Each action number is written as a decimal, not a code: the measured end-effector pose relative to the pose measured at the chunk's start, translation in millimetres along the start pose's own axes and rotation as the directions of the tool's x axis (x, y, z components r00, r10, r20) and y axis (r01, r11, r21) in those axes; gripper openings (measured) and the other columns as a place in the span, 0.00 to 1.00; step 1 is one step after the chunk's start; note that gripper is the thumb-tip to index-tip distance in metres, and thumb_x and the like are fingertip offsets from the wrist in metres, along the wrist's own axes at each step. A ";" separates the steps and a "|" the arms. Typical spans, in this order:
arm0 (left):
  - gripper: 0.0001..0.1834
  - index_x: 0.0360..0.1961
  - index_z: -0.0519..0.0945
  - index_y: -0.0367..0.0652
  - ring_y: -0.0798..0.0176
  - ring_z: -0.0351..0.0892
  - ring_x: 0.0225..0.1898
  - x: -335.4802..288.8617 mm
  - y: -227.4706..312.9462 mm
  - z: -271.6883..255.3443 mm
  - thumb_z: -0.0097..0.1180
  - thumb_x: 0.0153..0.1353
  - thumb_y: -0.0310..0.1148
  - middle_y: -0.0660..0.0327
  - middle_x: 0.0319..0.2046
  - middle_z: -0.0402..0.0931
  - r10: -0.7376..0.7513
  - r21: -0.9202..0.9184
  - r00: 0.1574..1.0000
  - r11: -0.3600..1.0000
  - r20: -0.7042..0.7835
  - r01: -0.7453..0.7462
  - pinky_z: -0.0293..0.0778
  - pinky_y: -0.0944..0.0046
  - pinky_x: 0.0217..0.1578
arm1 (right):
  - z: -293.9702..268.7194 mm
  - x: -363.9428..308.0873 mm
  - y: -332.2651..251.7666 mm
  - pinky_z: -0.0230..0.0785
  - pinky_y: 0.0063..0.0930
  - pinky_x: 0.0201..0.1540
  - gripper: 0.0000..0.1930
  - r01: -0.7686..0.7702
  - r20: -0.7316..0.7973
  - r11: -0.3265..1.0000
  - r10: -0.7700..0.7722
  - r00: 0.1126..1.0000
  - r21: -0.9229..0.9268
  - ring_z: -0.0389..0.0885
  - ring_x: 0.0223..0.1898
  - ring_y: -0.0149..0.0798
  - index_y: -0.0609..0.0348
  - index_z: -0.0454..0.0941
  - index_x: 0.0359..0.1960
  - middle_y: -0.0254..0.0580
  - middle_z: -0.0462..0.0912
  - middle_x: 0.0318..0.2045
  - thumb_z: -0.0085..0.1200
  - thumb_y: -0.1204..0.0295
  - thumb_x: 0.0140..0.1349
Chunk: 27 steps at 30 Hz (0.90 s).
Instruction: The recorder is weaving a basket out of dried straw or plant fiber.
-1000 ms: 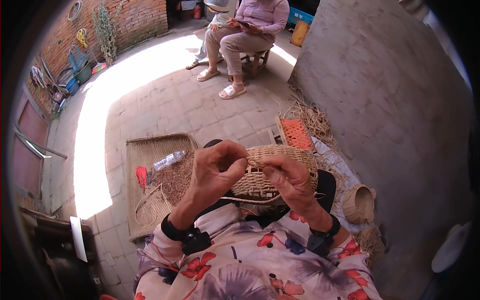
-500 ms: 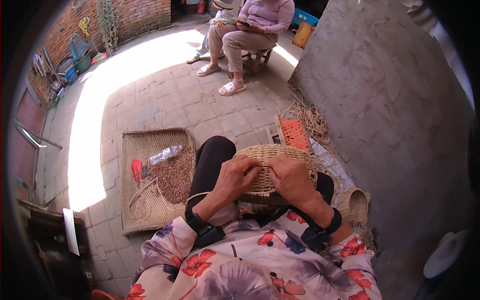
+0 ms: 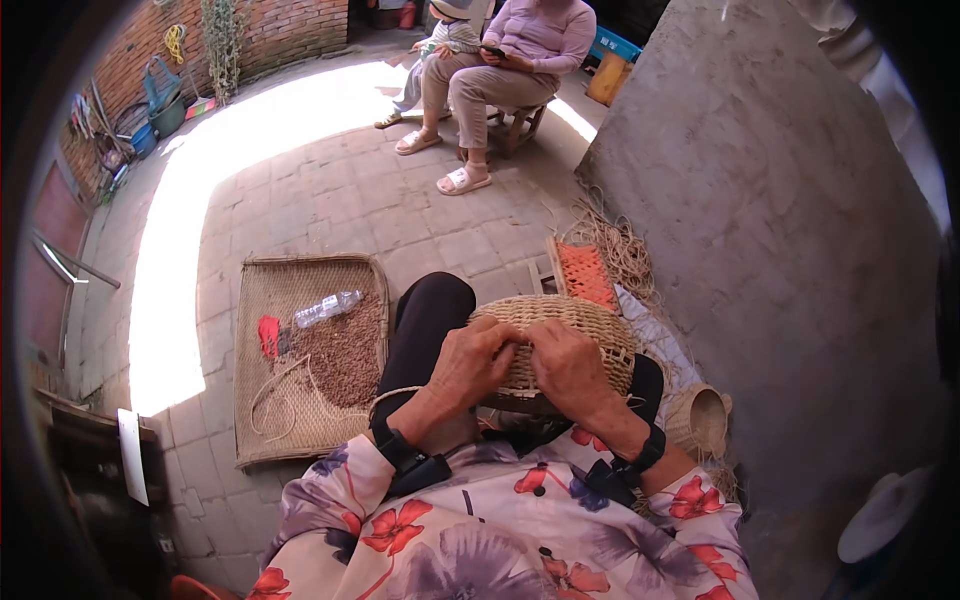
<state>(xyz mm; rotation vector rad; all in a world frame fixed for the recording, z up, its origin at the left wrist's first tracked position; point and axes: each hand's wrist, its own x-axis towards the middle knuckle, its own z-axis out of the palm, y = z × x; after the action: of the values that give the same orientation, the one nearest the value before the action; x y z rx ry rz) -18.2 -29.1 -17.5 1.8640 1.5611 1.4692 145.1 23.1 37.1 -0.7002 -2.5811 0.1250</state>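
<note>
Drawing closer together, hands (image 3: 472,362) at woven basket (image 3: 607,335)

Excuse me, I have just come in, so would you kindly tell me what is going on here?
A seated person has a pale woven piece at the lap, with the left hand and right hand close together at it; what the fingertips pinch is hidden. To the left, a shallow woven tray holds small brown bits and a clear bottle. Farther off, another person sits holding a dark device.
</note>
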 end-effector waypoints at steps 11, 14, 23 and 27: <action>0.06 0.36 0.81 0.42 0.48 0.79 0.29 -4.5 -1.7 6.3 0.59 0.56 0.27 0.55 0.27 0.74 0.104 0.062 0.994 0.993 -0.037 -0.101 0.75 0.53 0.29 | -4.7 1.7 -15.8 0.74 0.39 0.31 0.16 -0.338 0.099 0.939 0.332 0.938 0.056 0.82 0.27 0.47 0.60 0.74 0.48 0.49 0.81 0.34 0.51 0.79 0.57; 0.06 0.36 0.81 0.42 0.48 0.80 0.29 -4.7 -0.4 5.1 0.59 0.56 0.27 0.54 0.27 0.75 0.104 0.047 0.994 0.994 -0.034 -0.103 0.76 0.53 0.29 | -15.5 10.1 -18.5 0.73 0.34 0.29 0.19 -0.682 0.400 0.455 0.571 0.717 0.573 0.81 0.25 0.37 0.61 0.72 0.52 0.40 0.77 0.25 0.49 0.80 0.56; 0.04 0.33 0.81 0.39 0.46 0.80 0.29 22.5 15.4 -14.2 0.60 0.55 0.26 0.51 0.26 0.78 0.150 0.033 0.982 0.987 0.116 -0.155 0.76 0.54 0.30 | -23.4 2.4 -11.4 0.63 0.22 0.26 0.18 -0.511 0.463 -0.130 0.649 0.604 0.850 0.65 0.20 0.24 0.60 0.67 0.51 0.29 0.70 0.23 0.51 0.79 0.56; 0.05 0.29 0.80 0.38 0.45 0.80 0.30 45.0 32.4 -7.9 0.56 0.52 0.28 0.50 0.26 0.78 0.184 0.135 0.941 0.964 0.283 -0.229 0.76 0.51 0.33 | -29.1 -13.6 3.3 0.60 0.25 0.26 0.16 -0.399 0.445 -0.235 0.668 0.597 0.887 0.61 0.19 0.23 0.57 0.66 0.46 0.27 0.67 0.22 0.51 0.78 0.56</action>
<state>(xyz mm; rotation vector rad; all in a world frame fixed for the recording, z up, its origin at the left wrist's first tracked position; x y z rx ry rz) -11.9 -5.1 32.8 2.2754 1.4300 1.1289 170.3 18.2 56.7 -1.0704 -1.0394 1.8219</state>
